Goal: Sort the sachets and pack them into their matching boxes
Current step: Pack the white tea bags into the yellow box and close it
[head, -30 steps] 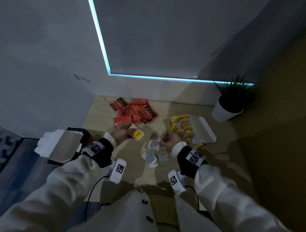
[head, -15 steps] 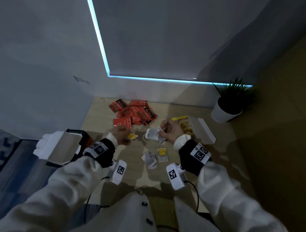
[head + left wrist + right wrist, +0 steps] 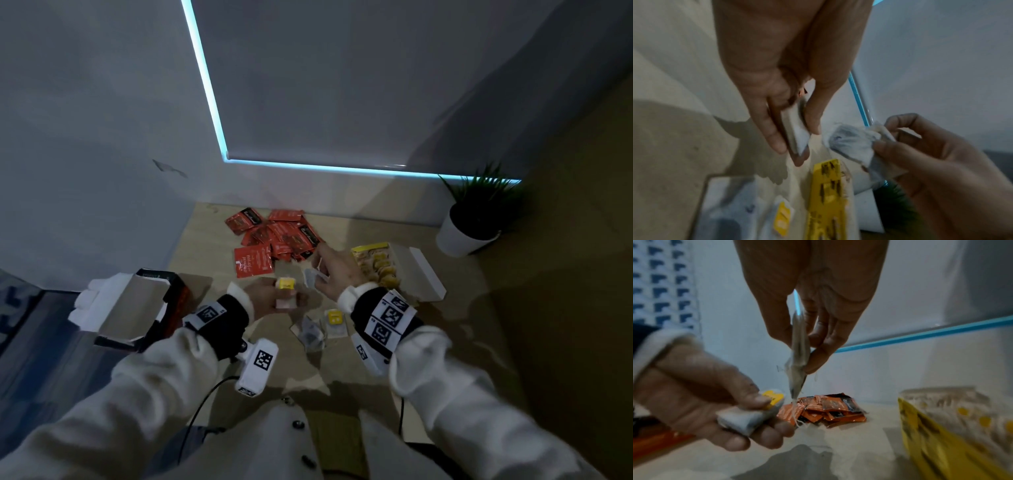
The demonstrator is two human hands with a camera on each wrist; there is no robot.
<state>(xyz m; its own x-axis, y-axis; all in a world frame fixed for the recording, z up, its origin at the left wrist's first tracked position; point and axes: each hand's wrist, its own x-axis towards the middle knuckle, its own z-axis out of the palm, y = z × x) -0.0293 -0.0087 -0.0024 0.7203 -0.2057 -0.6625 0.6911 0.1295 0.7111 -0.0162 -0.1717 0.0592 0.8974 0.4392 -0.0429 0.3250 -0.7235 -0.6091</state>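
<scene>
Two tea bags held mid-frame above the table

Left hand pinching yellow-tagged tea bag; right hand pinching crumpled tea bag just beside yellow box.

Our left hand and right hand hover close together, each with fingers pinched on a sachet.

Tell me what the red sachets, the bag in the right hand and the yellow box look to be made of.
Red sachets: glossy foil or plastic film, probably; creased and shiny.
Bag pinched by the right hand: thin, soft filter paper, seemingly; crumpled, translucent, loose threads.
Yellow box: printed cardboard, likely; stiff flat walls.
</scene>
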